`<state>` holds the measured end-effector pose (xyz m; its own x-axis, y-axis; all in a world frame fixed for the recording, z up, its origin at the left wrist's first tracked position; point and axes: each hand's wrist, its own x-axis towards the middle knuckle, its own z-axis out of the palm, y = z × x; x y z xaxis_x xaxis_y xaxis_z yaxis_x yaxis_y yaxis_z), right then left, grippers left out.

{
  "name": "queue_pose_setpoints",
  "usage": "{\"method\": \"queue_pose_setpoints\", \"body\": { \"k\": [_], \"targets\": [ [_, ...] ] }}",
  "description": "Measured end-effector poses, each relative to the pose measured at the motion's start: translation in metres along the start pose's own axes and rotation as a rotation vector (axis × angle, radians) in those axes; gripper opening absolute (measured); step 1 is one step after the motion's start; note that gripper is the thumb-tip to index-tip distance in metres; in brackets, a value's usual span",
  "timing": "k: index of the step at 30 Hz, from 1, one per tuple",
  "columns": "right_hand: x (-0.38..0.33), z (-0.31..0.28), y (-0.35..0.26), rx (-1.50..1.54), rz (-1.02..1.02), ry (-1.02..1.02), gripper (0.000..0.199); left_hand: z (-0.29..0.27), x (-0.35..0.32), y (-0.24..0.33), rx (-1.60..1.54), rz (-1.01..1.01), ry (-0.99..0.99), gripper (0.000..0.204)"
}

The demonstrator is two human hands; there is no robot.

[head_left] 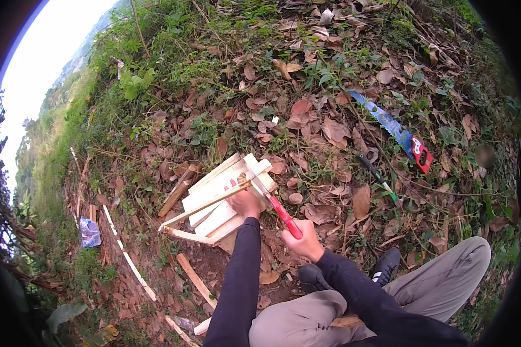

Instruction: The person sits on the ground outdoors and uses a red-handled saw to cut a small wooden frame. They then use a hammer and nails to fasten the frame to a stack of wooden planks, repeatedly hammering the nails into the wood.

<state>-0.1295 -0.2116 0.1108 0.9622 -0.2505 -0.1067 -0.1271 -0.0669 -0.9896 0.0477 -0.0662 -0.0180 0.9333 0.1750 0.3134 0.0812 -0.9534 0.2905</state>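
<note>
Light wooden boards (205, 217) lie side by side on the ground in front of me, with a short wooden block (259, 168) at their far right. A thin wooden strip (199, 207) slants across them. My left hand (246, 203) is on the boards, its bent fingers gripping the strip near its right end; it is partly blurred. In my right hand (305, 240) is a red-handled hammer (283, 215). Its metal shaft reaches over the boards beside my left hand. The hammer's head is smeared, so I cannot tell whether it touches the wood.
A handsaw (393, 127) with a red handle lies at the right. Nearer is a dark, green-marked tool (379, 178). Loose wood strips (127, 254) and a clear plastic bag (90, 232) lie at the left. Dry leaves and plants cover the sloping ground; my shoes (386, 266) are close by.
</note>
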Motion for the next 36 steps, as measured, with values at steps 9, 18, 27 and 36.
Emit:
{"method": "queue_pose_setpoints", "body": {
  "k": [9, 18, 27, 36],
  "targets": [
    [-0.05, -0.018, 0.035, 0.075, 0.025, -0.027, 0.027, -0.015, 0.003, 0.001, -0.059, 0.02, -0.012, 0.039],
    [-0.084, -0.04, 0.032, 0.025, -0.007, -0.059, 0.028, -0.015, -0.002, -0.003, -0.124, -0.044, -0.008, 0.038],
    [-0.063, -0.014, 0.044, -0.018, -0.002, -0.021, 0.03, -0.04, -0.02, -0.002, 0.002, 0.299, -0.162, 0.05],
    [-0.036, -0.007, 0.049, 0.029, -0.052, -0.032, 0.031, -0.036, -0.031, 0.001, 0.135, 0.209, -0.104, 0.057]
  ]
}}
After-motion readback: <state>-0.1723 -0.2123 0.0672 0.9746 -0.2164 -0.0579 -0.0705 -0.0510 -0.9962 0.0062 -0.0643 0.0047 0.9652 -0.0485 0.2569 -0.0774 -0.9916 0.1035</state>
